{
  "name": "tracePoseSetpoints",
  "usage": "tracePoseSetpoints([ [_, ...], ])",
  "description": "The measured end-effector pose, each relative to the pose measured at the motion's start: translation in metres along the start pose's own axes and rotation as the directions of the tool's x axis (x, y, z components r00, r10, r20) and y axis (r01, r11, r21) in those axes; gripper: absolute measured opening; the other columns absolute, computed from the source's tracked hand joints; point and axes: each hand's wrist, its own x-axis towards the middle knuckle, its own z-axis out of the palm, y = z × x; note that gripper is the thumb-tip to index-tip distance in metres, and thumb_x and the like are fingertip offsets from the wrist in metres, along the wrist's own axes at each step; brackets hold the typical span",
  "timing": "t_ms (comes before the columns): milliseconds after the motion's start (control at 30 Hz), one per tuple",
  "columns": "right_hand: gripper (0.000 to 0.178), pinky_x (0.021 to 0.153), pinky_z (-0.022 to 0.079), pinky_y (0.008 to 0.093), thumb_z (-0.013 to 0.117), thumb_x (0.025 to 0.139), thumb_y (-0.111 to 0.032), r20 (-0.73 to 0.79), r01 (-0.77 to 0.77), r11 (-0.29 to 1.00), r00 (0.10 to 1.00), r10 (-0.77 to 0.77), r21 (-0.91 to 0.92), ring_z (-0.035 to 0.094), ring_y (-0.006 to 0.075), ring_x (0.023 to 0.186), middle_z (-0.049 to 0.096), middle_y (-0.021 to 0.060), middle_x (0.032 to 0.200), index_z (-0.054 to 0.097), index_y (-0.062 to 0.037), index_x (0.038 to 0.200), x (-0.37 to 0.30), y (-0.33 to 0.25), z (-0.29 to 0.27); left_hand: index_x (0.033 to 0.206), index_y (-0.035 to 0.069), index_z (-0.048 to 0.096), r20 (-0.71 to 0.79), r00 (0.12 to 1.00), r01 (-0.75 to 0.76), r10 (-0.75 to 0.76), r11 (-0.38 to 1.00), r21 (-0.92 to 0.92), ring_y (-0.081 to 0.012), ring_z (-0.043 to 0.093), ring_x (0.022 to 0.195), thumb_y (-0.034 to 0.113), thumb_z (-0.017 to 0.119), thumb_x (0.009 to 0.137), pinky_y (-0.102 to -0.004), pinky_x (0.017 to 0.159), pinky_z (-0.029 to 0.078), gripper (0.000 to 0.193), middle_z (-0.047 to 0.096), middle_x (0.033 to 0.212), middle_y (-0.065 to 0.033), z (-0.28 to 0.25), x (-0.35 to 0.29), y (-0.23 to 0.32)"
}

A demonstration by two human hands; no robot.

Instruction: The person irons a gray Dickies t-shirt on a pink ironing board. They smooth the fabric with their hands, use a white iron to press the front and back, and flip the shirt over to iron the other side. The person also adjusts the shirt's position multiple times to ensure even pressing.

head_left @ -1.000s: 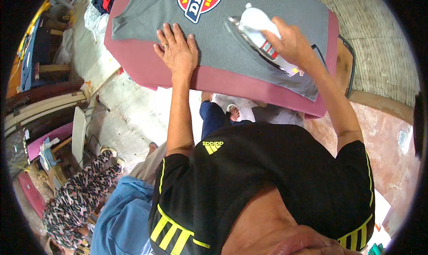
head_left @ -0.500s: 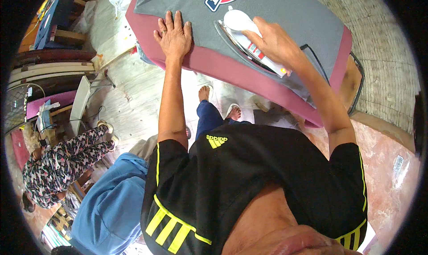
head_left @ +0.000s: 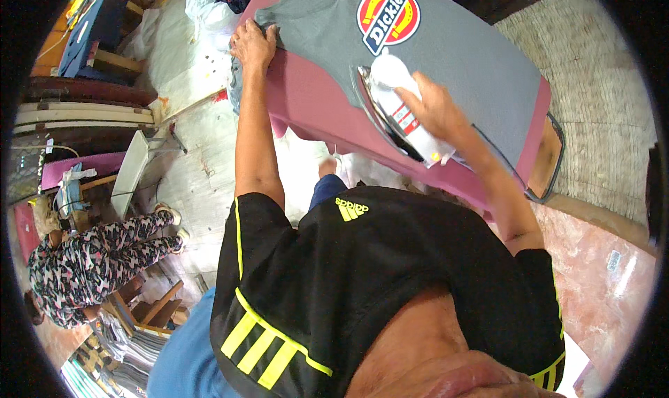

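A grey T-shirt (head_left: 460, 57) with a round red, yellow and blue print lies spread over a padded ironing board (head_left: 306, 95) with a dusky pink cover. My right hand (head_left: 437, 111) is closed round the handle of a white electric iron (head_left: 394, 71), which rests near the shirt's close edge, beside the pink cover. At the board's left end my left hand (head_left: 252, 46) has its fingers bent over the shirt's shoulder corner. Its fingertips are partly hidden. Some grey cloth hangs below that hand.
Another person (head_left: 90, 266) in patterned clothes is at the lower left, near wooden frames. A blue cloth shape (head_left: 188, 356) is close at my left side. Stacked boards (head_left: 83, 112) line the left. A white plastic bag (head_left: 209, 15) lies past the board's left end.
My left hand went from lying flat with fingers spread to bent over the shirt's corner, farther left. The iron moved toward me, to the shirt's close edge. The shirt and board appear shifted right in view.
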Motion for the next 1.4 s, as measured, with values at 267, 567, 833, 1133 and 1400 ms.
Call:
tracePoseSetpoints([
  [267, 0.037, 0.063, 0.045, 0.0529, 0.059, 0.096, -0.031, 0.047, -0.077, 0.995, 0.996, 0.074, 0.068, 0.060, 0.0515, 0.077, 0.060, 0.0328, 0.080, 0.049, 0.0036, 0.092, 0.042, -0.046, 0.027, 0.097, 0.009, 0.072, 0.254, 0.956, 0.216, -0.143, 0.933, -0.287, -0.0325, 0.068, 0.089, 0.046, 0.071, 0.079, -0.0448, 0.082, 0.049, 0.041, 0.072, 0.089, -0.0110, -0.004, 0.051, -0.027],
  [567, 0.039, 0.066, 0.047, 0.0534, 0.059, 0.096, -0.033, 0.150, 0.122, 0.992, 0.981, -0.119, -0.010, 0.060, 0.0516, 0.080, 0.061, 0.0333, 0.083, 0.052, 0.0057, 0.094, 0.183, -0.099, 0.074, 0.094, 0.010, 0.075, 0.247, 0.966, 0.172, -0.076, 0.904, -0.390, -0.0335, 0.068, 0.078, 0.045, 0.068, 0.084, -0.0427, 0.072, 0.052, 0.037, 0.072, 0.082, -0.0130, 0.004, 0.057, -0.054],
  [833, 0.039, 0.067, 0.049, 0.0432, 0.059, 0.097, -0.034, 0.182, 0.216, 0.976, 0.959, -0.218, 0.032, 0.064, 0.0391, 0.074, 0.065, 0.0268, 0.084, 0.056, 0.0049, 0.099, 0.260, -0.111, 0.111, 0.092, 0.006, 0.074, 0.119, 0.963, 0.268, -0.240, 0.834, -0.482, -0.0333, 0.068, 0.074, 0.032, 0.066, 0.088, -0.0437, 0.070, 0.051, 0.028, 0.070, 0.078, -0.0149, -0.006, 0.056, -0.093],
  [1133, 0.039, 0.076, 0.049, 0.0444, 0.057, 0.096, -0.035, 0.155, 0.251, 0.968, 0.955, -0.251, 0.016, 0.065, 0.0378, 0.085, 0.065, 0.0258, 0.091, 0.060, 0.0038, 0.101, 0.294, -0.109, 0.127, 0.094, 0.000, 0.069, -0.266, 0.824, -0.549, 0.500, 0.591, -0.591, -0.0324, 0.065, 0.084, 0.021, 0.062, 0.086, -0.0409, 0.081, 0.048, 0.023, 0.068, 0.088, -0.0162, -0.099, 0.079, 0.022],
  [1400, 0.040, 0.077, 0.050, 0.0455, 0.057, 0.095, -0.035, 0.023, 0.194, 0.981, 0.981, -0.195, 0.024, 0.065, 0.0391, 0.086, 0.066, 0.0264, 0.092, 0.060, 0.0036, 0.102, 0.253, -0.080, 0.106, 0.076, 0.006, 0.070, -0.235, 0.799, -0.548, 0.553, 0.510, -0.663, -0.0332, 0.062, 0.073, 0.030, 0.066, 0.082, -0.0422, 0.067, 0.046, 0.025, 0.065, 0.075, -0.0126, -0.058, 0.032, 0.073],
])
